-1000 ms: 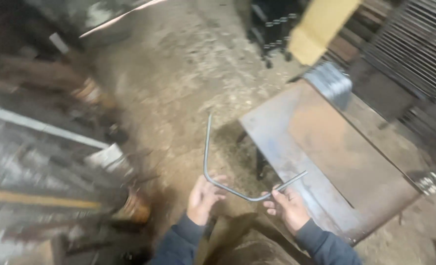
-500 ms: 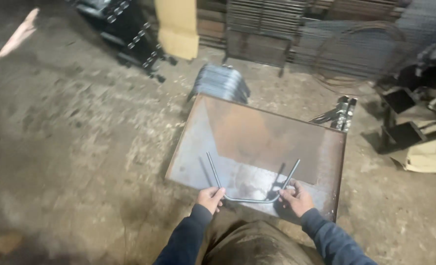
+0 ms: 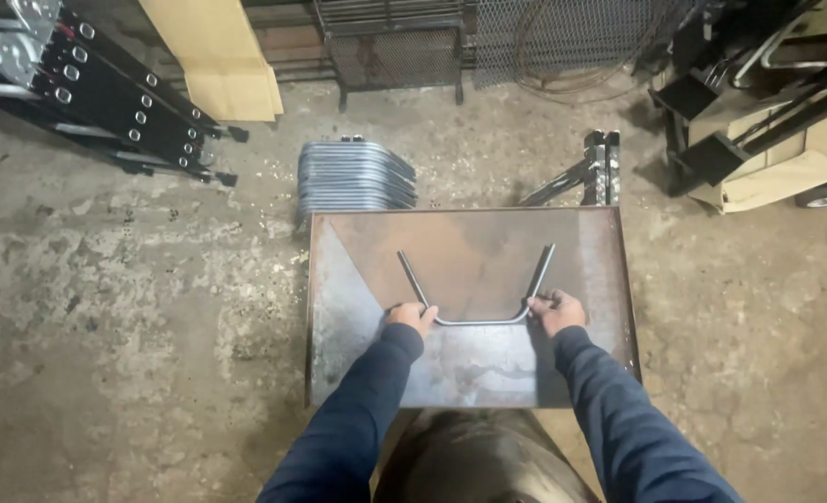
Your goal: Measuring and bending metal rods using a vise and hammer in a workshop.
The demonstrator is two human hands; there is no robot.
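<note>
Now flat on plate [image 3: 581, 279] — bent rod [image 3: 477, 321].

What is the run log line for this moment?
left hand: grips bent steel rod | right hand: grips rod | rod: on steel plate

Down below spreads a rough, stained concrete floor [image 3: 134, 279], grey and blotchy with pale worn patches, and a rusty steel-topped table [image 3: 488, 373] sits square in the middle of it. Just beyond its far edge lies a fanned stack of bent grey metal strips [image 3: 353, 177], with black perforated steel rails [image 3: 106, 102] angled at the upper left beside a leaning tan board [image 3: 213, 56]. Along the back stands a wire-mesh rack [image 3: 395, 47] with a coil of wire [image 3: 572, 47], and at the right a beige cart [image 3: 777, 140] on a wheel.
</note>
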